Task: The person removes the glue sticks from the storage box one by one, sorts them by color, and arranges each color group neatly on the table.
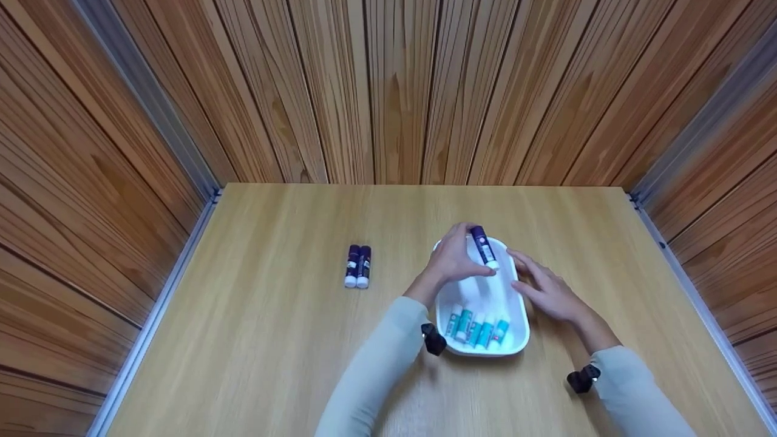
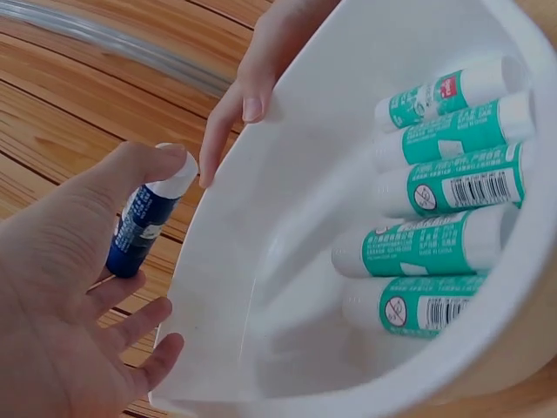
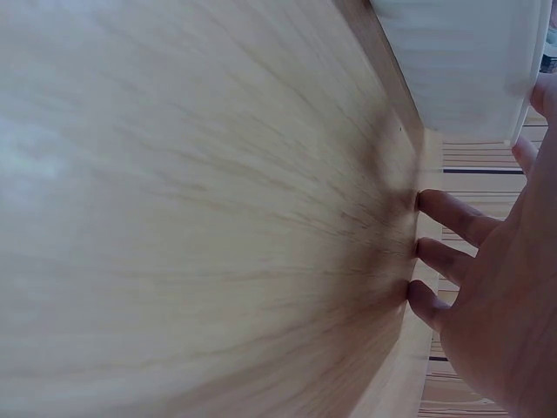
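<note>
My left hand [image 1: 452, 258] pinches a dark purple-blue glue stick [image 1: 484, 246] between thumb and fingers, above the far part of a white plastic tray [image 1: 521, 315]. In the left wrist view the thumb presses the white end of this glue stick [image 2: 144, 222], and the other fingers [image 2: 144, 326] spread below it. Several green-and-white glue sticks [image 1: 475, 329] lie side by side in the tray's near end. My right hand [image 1: 549, 291] touches the tray's right rim with thumb and forefinger. Its other fingertips [image 3: 424, 202] rest on the tabletop in the right wrist view.
Two more dark purple glue sticks [image 1: 358, 266] lie side by side on the wooden table [image 1: 267, 340], left of the tray. Wood-panelled walls [image 1: 400, 91] stand behind and at both sides, with metal rails [image 1: 155, 303] along the table's side edges.
</note>
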A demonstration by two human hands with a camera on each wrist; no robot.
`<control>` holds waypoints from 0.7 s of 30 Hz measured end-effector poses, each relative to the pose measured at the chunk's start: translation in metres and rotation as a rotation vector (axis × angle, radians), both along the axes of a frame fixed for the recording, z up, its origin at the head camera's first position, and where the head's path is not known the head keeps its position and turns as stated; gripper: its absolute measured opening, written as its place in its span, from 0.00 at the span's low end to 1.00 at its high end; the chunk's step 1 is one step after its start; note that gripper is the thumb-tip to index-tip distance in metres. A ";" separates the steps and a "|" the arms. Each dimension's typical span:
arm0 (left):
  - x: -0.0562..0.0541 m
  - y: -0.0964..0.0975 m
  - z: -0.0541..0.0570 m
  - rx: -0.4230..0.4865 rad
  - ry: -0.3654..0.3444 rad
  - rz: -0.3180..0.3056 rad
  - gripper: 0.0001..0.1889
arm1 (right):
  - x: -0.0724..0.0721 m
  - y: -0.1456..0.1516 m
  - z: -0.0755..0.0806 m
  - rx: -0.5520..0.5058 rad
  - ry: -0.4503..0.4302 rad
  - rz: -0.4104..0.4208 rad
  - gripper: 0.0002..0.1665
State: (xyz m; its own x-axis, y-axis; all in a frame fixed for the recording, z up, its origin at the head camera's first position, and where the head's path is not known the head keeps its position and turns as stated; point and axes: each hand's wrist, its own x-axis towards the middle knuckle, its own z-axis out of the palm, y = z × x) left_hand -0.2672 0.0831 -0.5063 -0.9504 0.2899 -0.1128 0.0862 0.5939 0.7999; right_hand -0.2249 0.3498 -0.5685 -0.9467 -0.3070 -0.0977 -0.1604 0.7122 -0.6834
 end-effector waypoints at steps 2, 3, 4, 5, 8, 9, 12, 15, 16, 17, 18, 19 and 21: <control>0.000 -0.002 0.000 0.013 0.010 -0.001 0.54 | 0.000 0.000 0.000 0.002 0.000 0.000 0.44; -0.001 -0.003 -0.001 0.015 0.013 -0.002 0.54 | 0.000 0.000 0.000 0.003 0.000 0.000 0.44; -0.001 -0.004 -0.001 0.020 0.015 -0.003 0.54 | 0.000 -0.001 0.001 0.004 -0.001 0.000 0.44; -0.001 -0.005 -0.002 0.026 0.017 -0.005 0.54 | 0.000 -0.001 0.001 0.004 -0.001 0.001 0.44; -0.001 -0.010 -0.005 0.045 0.027 -0.002 0.55 | 0.000 -0.001 0.001 -0.001 -0.001 -0.001 0.44; -0.001 -0.011 -0.005 0.050 0.031 0.000 0.55 | 0.000 -0.001 0.000 -0.003 0.000 0.000 0.44; -0.001 -0.017 -0.007 0.070 0.048 0.006 0.56 | -0.001 -0.002 -0.001 -0.007 0.010 0.005 0.44; -0.001 -0.024 -0.008 0.084 0.060 0.005 0.56 | -0.001 -0.003 -0.001 -0.014 0.015 0.006 0.43; -0.002 -0.026 -0.008 0.088 0.061 0.003 0.56 | -0.001 -0.003 -0.001 -0.016 0.015 0.005 0.43; -0.003 -0.028 -0.008 0.094 0.061 0.002 0.56 | -0.001 -0.003 0.000 -0.018 0.015 0.004 0.43; -0.003 -0.030 -0.009 0.095 0.059 0.001 0.56 | -0.001 -0.002 0.000 -0.023 0.011 0.000 0.43; -0.004 -0.032 -0.008 0.096 0.056 0.003 0.56 | 0.000 -0.002 0.000 -0.023 0.008 -0.001 0.43; -0.005 -0.035 -0.008 0.095 0.051 0.003 0.55 | 0.000 -0.001 0.000 -0.023 0.006 0.000 0.43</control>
